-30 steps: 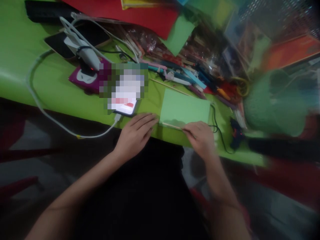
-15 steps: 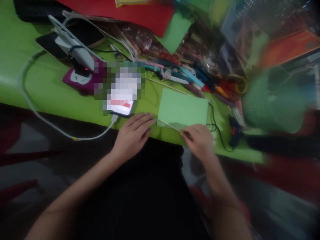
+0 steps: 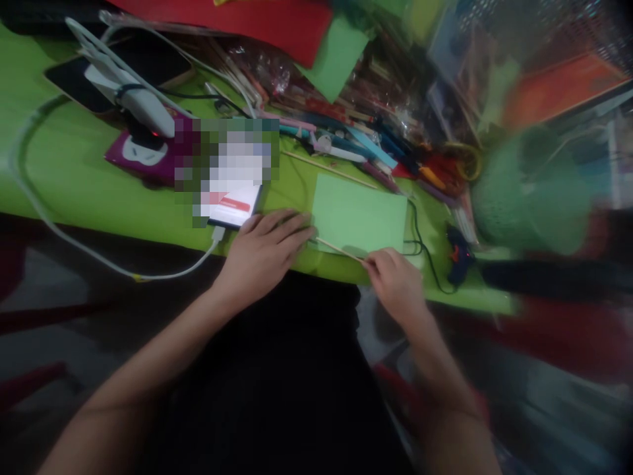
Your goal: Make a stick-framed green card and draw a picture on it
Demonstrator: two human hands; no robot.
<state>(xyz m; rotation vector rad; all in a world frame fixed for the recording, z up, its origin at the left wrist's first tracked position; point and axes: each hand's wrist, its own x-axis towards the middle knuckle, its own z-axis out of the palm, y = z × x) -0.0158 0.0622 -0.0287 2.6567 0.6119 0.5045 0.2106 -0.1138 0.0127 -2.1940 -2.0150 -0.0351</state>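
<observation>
Right hand (image 3: 398,284), five o'clock of light-green paper (image 3: 359,211), pinching thin wooden stick (image 3: 341,251). Left hand (image 3: 264,249), eight o'clock, palm down, fingers outstretched, by smartphone (image 3: 236,206).

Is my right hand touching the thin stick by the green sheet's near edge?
Touching: the head view shows the right hand pinching the thin stick toward its right end.
</observation>
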